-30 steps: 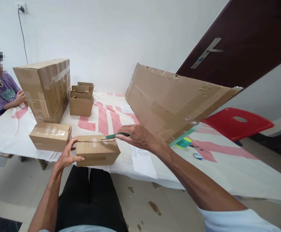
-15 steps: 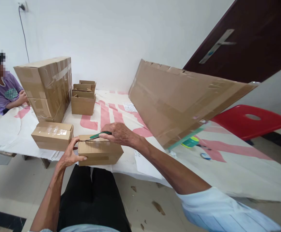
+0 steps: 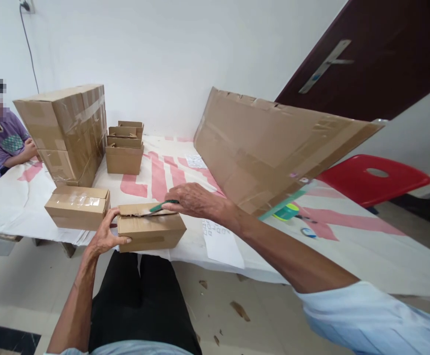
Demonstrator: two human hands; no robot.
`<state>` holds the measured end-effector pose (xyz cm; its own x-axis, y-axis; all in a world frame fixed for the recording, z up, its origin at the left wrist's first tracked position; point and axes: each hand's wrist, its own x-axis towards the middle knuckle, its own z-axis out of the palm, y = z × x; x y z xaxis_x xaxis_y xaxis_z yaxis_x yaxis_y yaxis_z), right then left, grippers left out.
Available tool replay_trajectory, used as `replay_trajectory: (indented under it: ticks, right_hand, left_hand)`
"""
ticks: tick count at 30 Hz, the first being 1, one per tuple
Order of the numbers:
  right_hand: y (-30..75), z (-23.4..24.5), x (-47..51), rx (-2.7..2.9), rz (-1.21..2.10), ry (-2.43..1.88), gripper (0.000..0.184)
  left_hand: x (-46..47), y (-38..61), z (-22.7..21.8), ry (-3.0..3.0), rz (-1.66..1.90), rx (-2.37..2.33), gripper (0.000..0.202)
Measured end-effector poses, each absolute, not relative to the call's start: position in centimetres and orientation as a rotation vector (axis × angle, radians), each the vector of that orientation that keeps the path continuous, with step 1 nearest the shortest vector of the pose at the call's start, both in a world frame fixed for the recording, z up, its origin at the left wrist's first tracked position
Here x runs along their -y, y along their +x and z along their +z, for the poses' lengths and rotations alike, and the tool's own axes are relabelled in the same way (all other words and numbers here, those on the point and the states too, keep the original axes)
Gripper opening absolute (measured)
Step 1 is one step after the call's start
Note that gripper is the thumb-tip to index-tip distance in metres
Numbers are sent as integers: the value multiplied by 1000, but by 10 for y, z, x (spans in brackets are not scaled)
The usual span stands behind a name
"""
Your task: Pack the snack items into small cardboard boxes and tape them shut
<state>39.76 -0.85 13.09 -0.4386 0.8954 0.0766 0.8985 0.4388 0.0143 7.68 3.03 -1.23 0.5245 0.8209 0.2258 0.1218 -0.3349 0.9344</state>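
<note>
A small cardboard box (image 3: 152, 231) sits at the table's front edge, with a rough slit along its top seam. My left hand (image 3: 106, 236) is closed round the box's left end, thumb on the front face and fingers at the upper corner. Over the right part of the top, my right hand (image 3: 195, 199) is wrapped round a green box cutter (image 3: 159, 207). The cutter points left along the seam; its blade is hard to make out there. Just left of my left hand stands another small box (image 3: 77, 209), its top taped with clear tape.
Large taped cartons (image 3: 59, 133) are stacked at the left, with open-topped small boxes (image 3: 125, 159) beside them. A big cardboard sheet (image 3: 270, 148) leans at the right, near a green tape roll (image 3: 287, 212) and a red stool (image 3: 374, 180). A person (image 3: 4, 135) sits at far left.
My right hand and the cutter have moved right along the box top, and the slit behind them is wider and more ragged. My left hand keeps its hold. The view has shifted slightly.
</note>
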Motion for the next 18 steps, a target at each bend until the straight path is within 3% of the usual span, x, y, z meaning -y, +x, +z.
replay_trajectory:
  ticks: [4,8,15,18]
  right_hand:
    - [451,124,28,2440,-15,-1639,40]
    - [495,97,49,2009,30,-1636,41]
    - [449,-51,45,1492,23,-1826,38]
    - [426,-85,38,1488,5,-1779,40]
  left_hand:
    - [-30,75,-10,1806,881,-801,92]
    - [-32,76,-6,1824,870,-815,113]
    - [-37,82,0,1782,818,-808,138]
    - [-36,82,-1,1754,800,-780,145]
